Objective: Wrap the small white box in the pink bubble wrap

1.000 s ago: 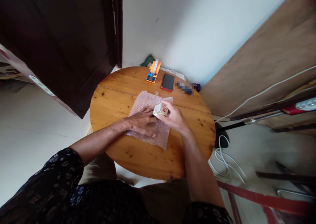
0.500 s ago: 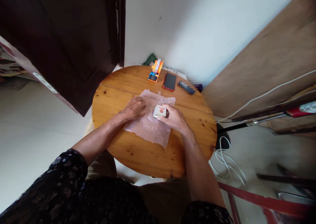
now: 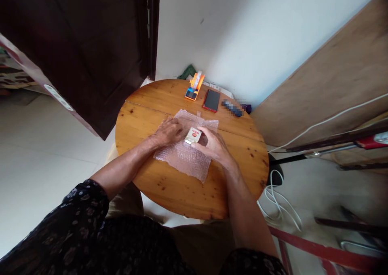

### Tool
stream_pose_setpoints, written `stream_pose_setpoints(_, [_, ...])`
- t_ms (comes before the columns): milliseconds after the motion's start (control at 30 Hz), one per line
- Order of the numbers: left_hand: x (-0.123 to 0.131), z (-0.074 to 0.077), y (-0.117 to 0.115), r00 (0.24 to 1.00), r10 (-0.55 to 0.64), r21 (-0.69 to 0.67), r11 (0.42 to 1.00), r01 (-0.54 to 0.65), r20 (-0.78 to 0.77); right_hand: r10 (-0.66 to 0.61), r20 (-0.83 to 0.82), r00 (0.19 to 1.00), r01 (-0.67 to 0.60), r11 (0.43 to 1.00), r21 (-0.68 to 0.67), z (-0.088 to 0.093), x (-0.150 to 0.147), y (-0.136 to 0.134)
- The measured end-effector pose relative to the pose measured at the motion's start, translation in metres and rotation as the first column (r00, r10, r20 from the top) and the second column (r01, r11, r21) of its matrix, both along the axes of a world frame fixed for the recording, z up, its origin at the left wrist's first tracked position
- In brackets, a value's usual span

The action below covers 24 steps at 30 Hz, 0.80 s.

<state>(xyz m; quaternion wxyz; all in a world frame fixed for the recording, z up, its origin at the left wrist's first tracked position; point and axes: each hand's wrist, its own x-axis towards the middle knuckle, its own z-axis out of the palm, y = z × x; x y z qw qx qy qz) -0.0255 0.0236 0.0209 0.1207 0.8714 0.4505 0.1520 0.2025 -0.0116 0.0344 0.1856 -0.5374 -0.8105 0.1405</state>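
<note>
So the small box (image 3: pixel 192 135) sat about mid-frame, right on the bubble wrap (image 3: pixel 188 157) that was spread over the round wooden table (image 3: pixel 182 190). The right hand (image 3: pixel 214 145) had its grip clamped on the box from the right side, fingertips on its near and far edges, red-and-white label facing up. The left hand (image 3: pixel 166 132) lay just left of the box, palm down and fingers spread flat on the wrap, not gripping anything; couldn't tell if its fingertips actually touched the box or just sat beside it.

Up at the top edge of the table, near the wall, there was an orange tape dispenser (image 3: pixel 194 88), then a dark phone (image 3: pixel 211 100) with a red rim just to its right, and a blurred-out dark thing further right. A white cable (image 3: pixel 280 208) was coiled on the floor at the lower right of the frame, and a dark door (image 3: pixel 91 44) filled the upper left.
</note>
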Motion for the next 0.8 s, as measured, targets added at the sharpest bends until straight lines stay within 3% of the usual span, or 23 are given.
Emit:
stream_pose_setpoints(333, [-0.002, -0.004, 0.003, 1.000, 0.007, 0.016, 1.000, -0.007, 0.004, 0.037, -0.019, 0.999, -0.038, 0.999, -0.006, -0.004, -0.003, 0.003])
stream_pose_setpoints(533, [-0.002, -0.002, 0.002, 0.999, 0.013, -0.002, 1.000, -0.013, 0.037, -0.002, -0.223, 0.975, 0.039, 0.986, 0.165, 0.014, -0.007, -0.011])
stream_pose_setpoints(600, [-0.001, -0.001, 0.002, 1.000, 0.006, -0.004, 1.000, -0.006, 0.023, 0.071, -0.260, 0.963, -0.033, 0.989, 0.147, 0.023, -0.014, -0.022])
stream_pose_setpoints(667, [-0.001, 0.000, 0.003, 1.000, 0.004, -0.005, 1.000, -0.004, 0.015, 0.193, -0.197, 0.961, -0.184, 0.981, 0.065, 0.031, -0.024, -0.034])
stream_pose_setpoints(800, [-0.002, 0.000, 0.004, 1.000, 0.008, 0.012, 1.000, -0.008, 0.020, 0.429, 0.130, 0.894, -0.409, 0.899, -0.158, 0.036, -0.046, -0.053])
